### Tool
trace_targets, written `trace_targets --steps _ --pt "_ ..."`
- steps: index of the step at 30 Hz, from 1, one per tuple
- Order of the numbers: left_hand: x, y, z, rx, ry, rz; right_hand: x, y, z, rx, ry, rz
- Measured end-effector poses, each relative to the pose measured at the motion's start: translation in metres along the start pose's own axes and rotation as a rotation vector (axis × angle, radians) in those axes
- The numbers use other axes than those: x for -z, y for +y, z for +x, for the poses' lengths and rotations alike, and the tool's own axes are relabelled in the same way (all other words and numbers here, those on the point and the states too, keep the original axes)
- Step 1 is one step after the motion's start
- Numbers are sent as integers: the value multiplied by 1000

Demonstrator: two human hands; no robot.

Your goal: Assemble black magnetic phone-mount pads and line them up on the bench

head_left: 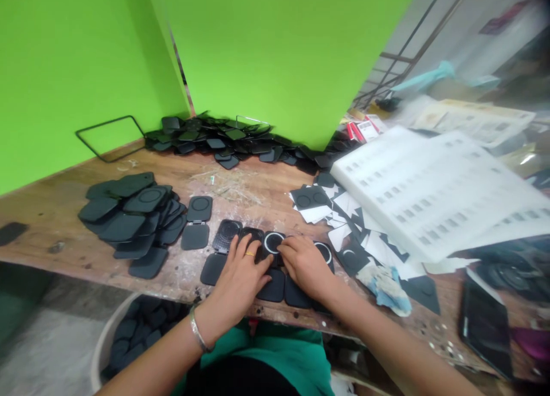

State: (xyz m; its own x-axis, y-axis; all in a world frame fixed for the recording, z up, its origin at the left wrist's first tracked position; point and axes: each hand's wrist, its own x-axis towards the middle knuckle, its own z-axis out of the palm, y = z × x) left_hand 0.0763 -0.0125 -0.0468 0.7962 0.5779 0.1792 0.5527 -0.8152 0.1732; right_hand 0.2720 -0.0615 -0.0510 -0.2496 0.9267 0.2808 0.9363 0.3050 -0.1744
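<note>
My left hand (242, 270) lies spread over a row of black hinged folding pads, its fingertips touching the upper half of one. Beside it, my right hand (307, 264) has its fingers bent and close together at the edge of a pad with a white ring (274, 243). What its fingertips pinch, if anything, is hidden. Another white-ringed pad (325, 253) shows just past the right hand. At the row's left end stands an unfolded pad with faint circles (227, 232), and farther left lies a separate hinged pad (200, 208).
A heap of black pads (129, 212) covers the table's left; a longer pile (215, 138) lines the green wall. At right are black and white cut pieces (344, 212), a large white slotted sheet (438, 184), a stained cloth (387, 287) and a phone (485, 321). A bucket (99, 350) stands below.
</note>
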Motion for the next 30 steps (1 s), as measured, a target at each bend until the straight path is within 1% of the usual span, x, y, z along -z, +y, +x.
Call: trace_targets --steps 2,3,5,6,8,10,12,14,16,19,23,27,30 --pt "-2 -1 0 -15 21 9 10 7 -3 -48 53 82" --pt "-4 -3 0 -24 40 15 16 14 -4 -77 80 118" --pt "-9 -6 0 -43 88 34 31 39 -8 -195 127 140" --pt "-13 -9 0 -59 117 45 40 56 -11 -281 148 119" --pt "-21 -16 1 -106 175 68 64 99 -19 -487 200 23" --pt "-28 -21 2 -151 220 81 93 145 -31 -655 267 -85" --pt "-32 -25 3 -169 250 82 121 187 -44 -820 334 -190" --pt "-35 -27 5 -165 256 75 143 220 -57 -943 353 -255" --pt "-36 -28 5 -162 255 60 154 241 -66 -1010 326 -277" --pt "-36 -33 4 -154 265 28 157 257 -73 -1038 276 -286" --pt "-29 -42 1 -138 246 -14 152 265 -73 -1023 248 -296" --pt "-17 -51 -3 -83 246 -10 145 264 -70 -1008 273 -291" --pt "-14 -59 -8 -56 262 11 143 254 -73 -979 347 -268"
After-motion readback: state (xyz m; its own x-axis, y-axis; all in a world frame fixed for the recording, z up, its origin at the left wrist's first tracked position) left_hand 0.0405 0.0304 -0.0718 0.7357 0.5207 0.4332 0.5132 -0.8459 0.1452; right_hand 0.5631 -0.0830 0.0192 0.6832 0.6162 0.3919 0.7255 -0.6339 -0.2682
